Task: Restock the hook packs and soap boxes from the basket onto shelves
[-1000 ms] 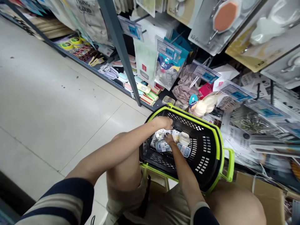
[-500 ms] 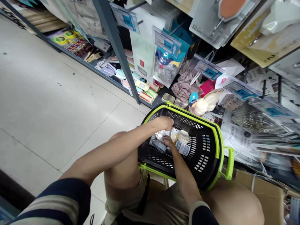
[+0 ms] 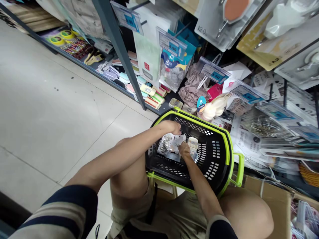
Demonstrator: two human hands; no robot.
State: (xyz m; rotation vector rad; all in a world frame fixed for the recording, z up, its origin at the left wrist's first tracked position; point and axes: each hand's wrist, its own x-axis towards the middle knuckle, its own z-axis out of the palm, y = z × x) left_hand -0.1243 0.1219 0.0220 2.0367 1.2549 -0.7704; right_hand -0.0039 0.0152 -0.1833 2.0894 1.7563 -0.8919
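A black plastic shopping basket (image 3: 214,166) with a lime-green rim rests by my knees. My left hand (image 3: 173,127) is inside it near the far wall, fingers curled together; what they hold, if anything, is hidden. Lower in the basket, my right hand (image 3: 184,149) is closed on a small clear packet (image 3: 178,141). Left of that hand lies another clear packet with silvery pieces (image 3: 166,144). A cream slotted case (image 3: 192,143) sits just right of my fingers, and a blue-grey slotted case (image 3: 194,156) is partly covered by my right hand.
Shelves with hanging packets and price tags (image 3: 214,71) rise beyond the basket. Combs (image 3: 153,101), brushes and a cream scrunchie (image 3: 211,109) lie on the bottom shelf. A grey shelf post (image 3: 122,53) stands at left, and a cardboard box (image 3: 271,202) is at right.
My right hand has moved slightly right and now partly covers the blue-grey case. The packet with silvery pieces is more exposed. My left hand stays near the far wall.
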